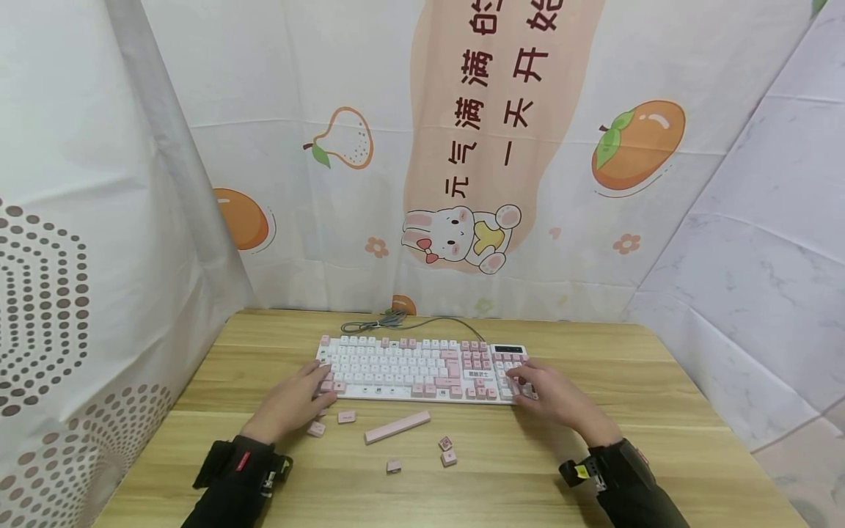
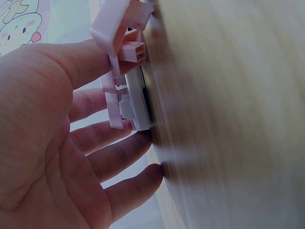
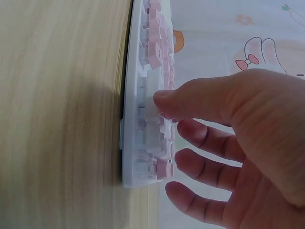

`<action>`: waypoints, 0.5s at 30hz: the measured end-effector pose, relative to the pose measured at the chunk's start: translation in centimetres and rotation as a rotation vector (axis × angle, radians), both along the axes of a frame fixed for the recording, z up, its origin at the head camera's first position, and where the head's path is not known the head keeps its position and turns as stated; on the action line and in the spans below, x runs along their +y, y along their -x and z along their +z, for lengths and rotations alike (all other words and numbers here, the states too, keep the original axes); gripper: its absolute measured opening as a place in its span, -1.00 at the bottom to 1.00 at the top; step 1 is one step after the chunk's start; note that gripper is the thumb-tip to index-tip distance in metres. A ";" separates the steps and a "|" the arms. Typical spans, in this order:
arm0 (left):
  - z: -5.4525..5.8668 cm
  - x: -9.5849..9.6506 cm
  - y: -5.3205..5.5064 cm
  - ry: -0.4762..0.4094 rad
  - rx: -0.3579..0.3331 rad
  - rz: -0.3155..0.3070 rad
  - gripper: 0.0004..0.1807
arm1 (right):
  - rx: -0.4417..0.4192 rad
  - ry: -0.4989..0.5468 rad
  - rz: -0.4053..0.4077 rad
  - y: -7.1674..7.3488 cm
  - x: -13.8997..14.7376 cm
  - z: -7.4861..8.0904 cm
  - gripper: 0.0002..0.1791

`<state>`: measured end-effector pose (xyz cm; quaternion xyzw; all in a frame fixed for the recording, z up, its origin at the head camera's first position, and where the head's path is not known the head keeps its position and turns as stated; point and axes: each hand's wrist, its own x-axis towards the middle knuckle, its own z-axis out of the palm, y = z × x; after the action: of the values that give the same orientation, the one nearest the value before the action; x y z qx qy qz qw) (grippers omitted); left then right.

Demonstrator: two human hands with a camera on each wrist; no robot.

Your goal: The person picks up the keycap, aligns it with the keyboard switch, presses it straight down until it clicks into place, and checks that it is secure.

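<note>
A pink-and-white keyboard lies near the back of the wooden table, its white base showing at the left end. My left hand holds that end at the near corner, fingers spread along the side and thumb toward the front. Two loose pink keycaps stand close before the thumb in the left wrist view, hollow stems showing. Over the number pad, my right hand pinches a small pink keycap between thumb and index finger, mostly hidden; the thumb overlaps a wide white key. Its other fingers curl loosely above the keys.
In front of the keyboard lie a long pink spacebar, a pink keycap and several smaller loose ones, including a printed keycap. The grey cable is coiled behind. A patterned cloth hangs at the table's back edge.
</note>
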<state>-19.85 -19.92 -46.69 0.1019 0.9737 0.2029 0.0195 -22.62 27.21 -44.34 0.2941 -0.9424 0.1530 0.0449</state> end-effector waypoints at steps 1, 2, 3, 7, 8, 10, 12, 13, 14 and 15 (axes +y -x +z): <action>0.0 0.0 0.0 -0.002 0.000 0.000 -0.34 | 0.001 -0.003 0.001 0.0 0.0 0.0 -0.62; 0.0 0.0 0.0 -0.004 -0.002 0.001 -0.34 | 0.005 -0.007 0.005 0.0 0.0 0.0 -0.62; 0.0 0.0 0.0 -0.006 -0.002 0.002 -0.33 | 0.004 -0.009 0.005 0.0 0.0 0.0 -0.62; 0.1 0.0 0.0 -0.016 -0.008 0.006 -0.33 | 0.006 -0.015 0.006 0.1 0.0 -0.1 -0.62; 0.0 0.0 0.0 -0.017 -0.009 0.006 -0.33 | 0.006 -0.017 0.007 0.1 0.0 -0.1 -0.62; 0.0 0.0 0.0 -0.017 -0.007 0.003 -0.33 | 0.003 -0.017 0.005 0.1 0.0 -0.2 -0.61; -0.1 0.0 0.0 -0.014 -0.003 0.000 -0.33 | 0.000 -0.019 0.007 0.1 0.0 -0.3 -0.60; -0.1 0.0 0.1 -0.013 -0.002 0.000 -0.32 | -0.002 -0.018 0.007 0.1 0.1 -0.3 -0.59; -0.1 -0.1 0.1 -0.011 -0.002 0.000 -0.33 | -0.004 -0.017 0.007 0.2 0.1 -0.3 -0.59; -0.1 -0.1 0.1 -0.010 -0.002 0.000 -0.33 | -0.006 -0.012 0.008 0.2 0.1 -0.3 -0.59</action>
<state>-19.95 -19.98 -46.79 0.1018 0.9726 0.2080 0.0198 -22.82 27.30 -44.64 0.2974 -0.9423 0.1486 0.0397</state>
